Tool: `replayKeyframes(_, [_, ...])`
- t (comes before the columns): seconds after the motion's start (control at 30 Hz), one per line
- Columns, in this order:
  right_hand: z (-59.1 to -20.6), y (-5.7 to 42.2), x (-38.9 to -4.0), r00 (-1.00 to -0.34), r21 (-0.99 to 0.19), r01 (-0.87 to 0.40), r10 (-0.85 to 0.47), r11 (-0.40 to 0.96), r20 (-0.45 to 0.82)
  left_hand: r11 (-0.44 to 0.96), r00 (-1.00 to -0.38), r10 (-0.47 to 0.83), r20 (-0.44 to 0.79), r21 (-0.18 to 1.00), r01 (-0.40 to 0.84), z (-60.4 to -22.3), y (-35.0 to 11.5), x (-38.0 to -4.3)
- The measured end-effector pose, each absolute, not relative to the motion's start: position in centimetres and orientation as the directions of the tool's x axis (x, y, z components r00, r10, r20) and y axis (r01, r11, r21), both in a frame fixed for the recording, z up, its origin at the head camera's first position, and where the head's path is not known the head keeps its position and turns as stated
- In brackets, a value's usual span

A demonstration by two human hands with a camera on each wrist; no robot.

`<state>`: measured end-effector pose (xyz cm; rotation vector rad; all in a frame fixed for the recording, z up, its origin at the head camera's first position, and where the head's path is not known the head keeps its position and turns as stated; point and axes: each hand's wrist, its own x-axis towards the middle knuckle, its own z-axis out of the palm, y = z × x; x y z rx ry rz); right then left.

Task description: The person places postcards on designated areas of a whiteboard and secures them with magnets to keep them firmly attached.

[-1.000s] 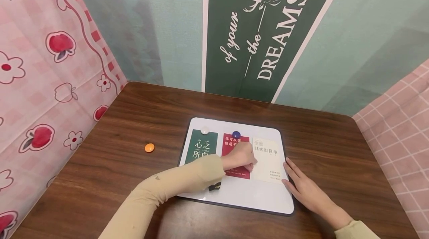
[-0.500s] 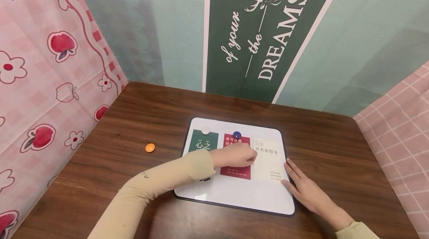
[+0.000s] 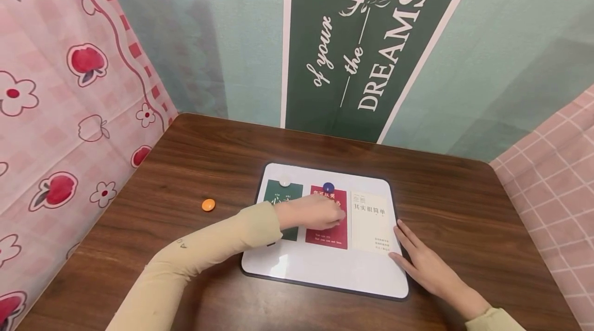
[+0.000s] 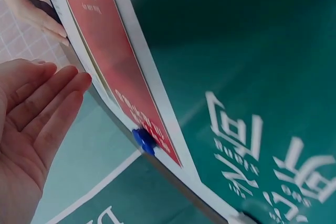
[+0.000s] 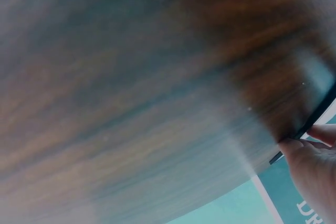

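Over the red card [image 3: 325, 240] on the whiteboard [image 3: 325, 271] is my left hand [image 3: 317, 212], its fingers loosely bent with nothing between them in the left wrist view. My right hand [image 3: 429, 266] rests its fingertips and thumb against the board's right edge. A cream card [image 3: 368, 225] lies right of the red one; a green card [image 3: 290, 234] lies to the left, partly covered by my left forearm. At the top of the red card sits a blue round magnet [image 3: 328, 187]. A white round magnet [image 3: 284, 181] sits at the green card's top.
An orange round magnet [image 3: 208, 205] lies on the brown wooden table [image 3: 185, 166], left of the board. Behind the table hangs a green curtain [image 3: 250, 47] with lettering. Patterned pink cloths stand along the left and right sides.
My left hand has drawn back leftward from the cream card's left edge to above the red card, and its fingers have loosened. The right hand stays at the board's edge.
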<state>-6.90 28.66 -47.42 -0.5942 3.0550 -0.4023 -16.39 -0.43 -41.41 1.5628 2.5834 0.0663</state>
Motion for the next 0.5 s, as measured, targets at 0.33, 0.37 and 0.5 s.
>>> replayKeyframes(0.33, [-47.3,28.7,-6.9,-0.930,-0.252,-0.362,-0.365,0.897,0.036,0.432,-0.431,0.902,-0.029,0.033,0.902,-41.0,-2.9,-16.7])
replayKeyframes(0.37, [-47.3,28.7,-6.9,-0.931,-0.253,-0.361,-0.364,0.898,0.036,0.428,-0.428,0.904,-0.021,0.026,0.903,-41.0,-3.2,-16.8])
replayKeyframes(0.5, [-47.2,28.6,-6.9,-0.930,-0.253,-0.361,-0.366,0.898,0.030,0.410,-0.410,0.912,0.014,-0.012,0.912,-41.0,-4.2,-16.9])
